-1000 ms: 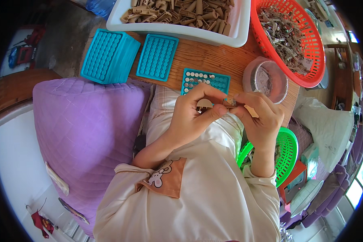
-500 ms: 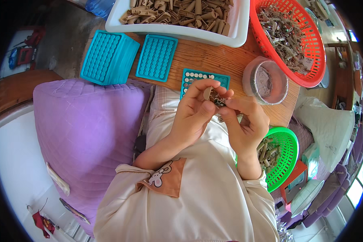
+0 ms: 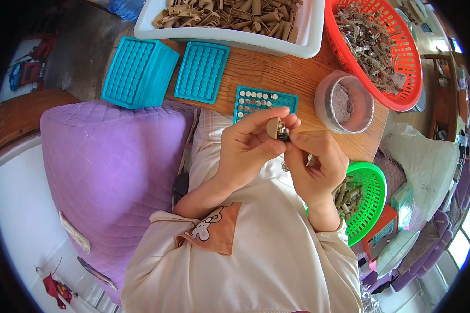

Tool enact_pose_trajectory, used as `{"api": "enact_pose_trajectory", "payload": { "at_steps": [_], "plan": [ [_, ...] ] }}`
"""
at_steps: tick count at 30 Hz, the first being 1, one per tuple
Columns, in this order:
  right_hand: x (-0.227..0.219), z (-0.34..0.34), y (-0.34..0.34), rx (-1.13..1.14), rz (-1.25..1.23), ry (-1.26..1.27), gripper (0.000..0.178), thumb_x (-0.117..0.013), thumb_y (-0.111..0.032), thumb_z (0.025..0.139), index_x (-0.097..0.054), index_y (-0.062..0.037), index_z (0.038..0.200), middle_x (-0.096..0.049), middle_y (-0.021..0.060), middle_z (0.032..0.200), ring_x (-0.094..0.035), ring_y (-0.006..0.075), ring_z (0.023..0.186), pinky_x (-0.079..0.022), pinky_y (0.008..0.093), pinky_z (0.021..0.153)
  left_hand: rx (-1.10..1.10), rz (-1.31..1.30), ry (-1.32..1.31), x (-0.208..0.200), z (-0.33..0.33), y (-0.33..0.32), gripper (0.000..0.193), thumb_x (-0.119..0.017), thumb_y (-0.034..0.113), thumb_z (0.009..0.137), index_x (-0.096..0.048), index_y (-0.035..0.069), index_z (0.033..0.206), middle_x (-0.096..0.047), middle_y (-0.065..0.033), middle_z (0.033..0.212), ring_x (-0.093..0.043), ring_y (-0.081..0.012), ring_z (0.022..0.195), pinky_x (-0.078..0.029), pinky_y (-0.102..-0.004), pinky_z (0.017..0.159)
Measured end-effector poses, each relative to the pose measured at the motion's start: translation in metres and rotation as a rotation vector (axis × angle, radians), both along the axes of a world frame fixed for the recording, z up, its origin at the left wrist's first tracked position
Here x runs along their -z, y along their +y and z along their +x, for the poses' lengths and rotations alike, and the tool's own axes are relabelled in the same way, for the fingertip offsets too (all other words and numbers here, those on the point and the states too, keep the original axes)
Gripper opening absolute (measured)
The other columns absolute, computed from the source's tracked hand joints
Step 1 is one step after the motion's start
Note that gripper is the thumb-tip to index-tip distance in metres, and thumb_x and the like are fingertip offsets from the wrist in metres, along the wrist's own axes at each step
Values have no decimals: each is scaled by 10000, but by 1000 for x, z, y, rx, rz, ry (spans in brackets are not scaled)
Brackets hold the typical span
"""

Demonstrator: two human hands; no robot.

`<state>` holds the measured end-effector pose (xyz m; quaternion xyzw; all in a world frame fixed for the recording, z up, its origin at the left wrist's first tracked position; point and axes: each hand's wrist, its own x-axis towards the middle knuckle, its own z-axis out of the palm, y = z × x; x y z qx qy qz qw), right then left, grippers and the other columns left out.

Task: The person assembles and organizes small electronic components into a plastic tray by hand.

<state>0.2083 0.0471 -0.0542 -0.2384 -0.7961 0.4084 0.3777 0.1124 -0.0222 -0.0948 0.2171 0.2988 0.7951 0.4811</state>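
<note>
Between the thumb and fingers of my left hand (image 3: 248,148) is a tan plastic casing (image 3: 273,127), rounded outside, with small metal and dark parts showing in its open side. My right hand (image 3: 321,161) has thumb and forefinger pinched together at the dark end of that casing. Something small and shiny shows below its curled fingers, too hidden to name. Just beyond both hands lies a teal tray (image 3: 284,100) of round pockets, with white and greyish discs in some of them.
At the back stands a white tub (image 3: 230,35) of tan casings. Teal trays (image 3: 133,73) are stacked at left, beside a single tray (image 3: 202,72). A clear round container (image 3: 368,112), a red basket (image 3: 413,78) of scraps and a green basket (image 3: 375,193) of casings are at right.
The casing has turned slightly in my left fingers, so its open side shows more. My right fingertips have shifted a little lower against it.
</note>
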Motion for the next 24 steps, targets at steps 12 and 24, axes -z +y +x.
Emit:
{"api": "enact_pose_trajectory", "payload": {
  "at_steps": [12,24],
  "plan": [
    [5,1,13,-123,154,-17,222,-630,67,613,-593,-6,820,-556,85,747,-550,184,599,-444,261,487,63,-134,-8,-9,-2,2,408,-521,95,820,-388,5,1194,-517,-112,1078,-504,-154,979,-420,-250,823],
    [17,1,5,-29,-411,-41,262,-563,89,684,-467,-3,911,-533,106,866,-556,184,628,-445,266,533,-120,-126,176,-9,0,3,399,-468,176,853,-310,49,1197,-463,-172,1141,-532,-221,965,-478,-276,737]
  ]
}}
